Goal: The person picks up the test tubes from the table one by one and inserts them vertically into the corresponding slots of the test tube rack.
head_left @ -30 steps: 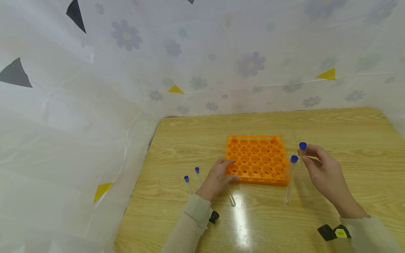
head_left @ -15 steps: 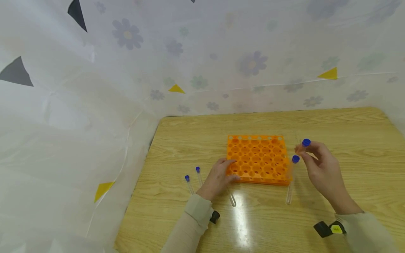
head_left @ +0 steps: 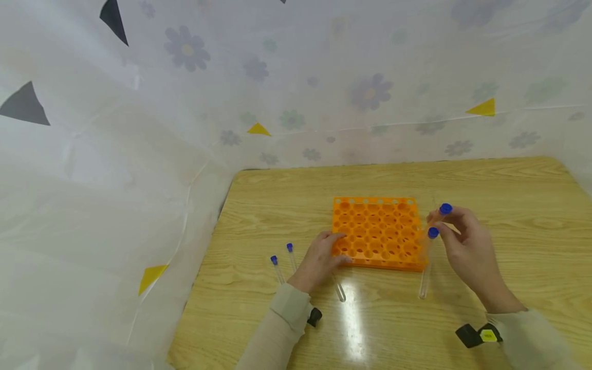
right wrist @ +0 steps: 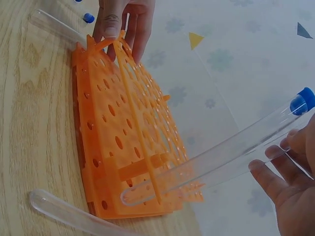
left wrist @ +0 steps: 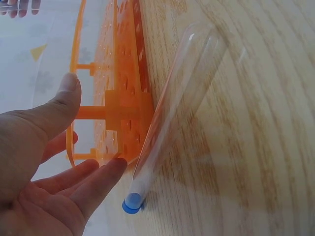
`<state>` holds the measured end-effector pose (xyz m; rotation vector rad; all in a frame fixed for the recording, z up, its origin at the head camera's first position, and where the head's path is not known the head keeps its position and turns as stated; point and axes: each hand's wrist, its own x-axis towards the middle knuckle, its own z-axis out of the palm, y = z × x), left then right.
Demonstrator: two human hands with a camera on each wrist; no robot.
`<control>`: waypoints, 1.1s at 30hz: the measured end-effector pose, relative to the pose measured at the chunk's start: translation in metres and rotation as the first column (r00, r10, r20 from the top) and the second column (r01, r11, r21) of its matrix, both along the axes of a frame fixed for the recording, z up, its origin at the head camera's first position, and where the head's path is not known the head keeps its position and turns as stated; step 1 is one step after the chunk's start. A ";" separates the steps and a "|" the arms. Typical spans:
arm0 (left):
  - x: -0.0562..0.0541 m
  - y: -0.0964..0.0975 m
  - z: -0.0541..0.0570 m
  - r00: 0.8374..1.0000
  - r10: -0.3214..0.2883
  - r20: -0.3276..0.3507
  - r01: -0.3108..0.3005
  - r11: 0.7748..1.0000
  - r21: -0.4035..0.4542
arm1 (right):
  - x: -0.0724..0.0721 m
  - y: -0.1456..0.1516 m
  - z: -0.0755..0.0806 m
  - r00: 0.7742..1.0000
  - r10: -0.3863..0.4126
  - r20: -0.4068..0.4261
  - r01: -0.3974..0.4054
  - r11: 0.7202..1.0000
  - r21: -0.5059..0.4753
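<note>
An orange test tube rack [head_left: 374, 234] lies on the wooden table, and my left hand [head_left: 319, 259] holds its left end, thumb on the top plate in the left wrist view. My right hand [head_left: 469, 252] pinches a clear test tube [right wrist: 221, 152] near its blue cap [head_left: 445, 208]. That tube slants, cap up and to the right; its rounded bottom overlaps the rack's right end in the right wrist view. Another capped test tube [head_left: 424, 282] lies beside the rack's right end, below my right hand. Close to the rack's left side is a further tube [left wrist: 167, 108].
Left of my left forearm, two blue-capped tubes [head_left: 277, 270] lie on the table [head_left: 259, 216], partly hidden by the arm. A pale flowered sheet [head_left: 314, 92] hangs behind the table and along its left side.
My right hand has shifted slightly left toward the rack, and its tube has tipped from near upright to a slant. My left hand and the rack stay in place.
</note>
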<state>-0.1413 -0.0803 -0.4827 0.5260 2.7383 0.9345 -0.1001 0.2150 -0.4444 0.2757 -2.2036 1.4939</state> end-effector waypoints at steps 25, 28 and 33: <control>0.000 0.000 -0.001 1.000 -0.006 -0.020 0.006 1.000 0.009 | -0.001 -0.003 -0.017 0.996 -0.004 0.084 -0.003 0.996 0.090; 0.000 0.000 -0.002 1.000 -0.003 -0.015 0.004 1.000 0.014 | -0.001 -0.003 -0.019 0.997 0.002 0.077 -0.009 0.996 0.088; 0.000 0.000 -0.002 1.000 -0.001 -0.016 0.001 1.000 0.014 | -0.001 -0.002 -0.020 0.997 0.010 0.077 -0.017 0.996 0.088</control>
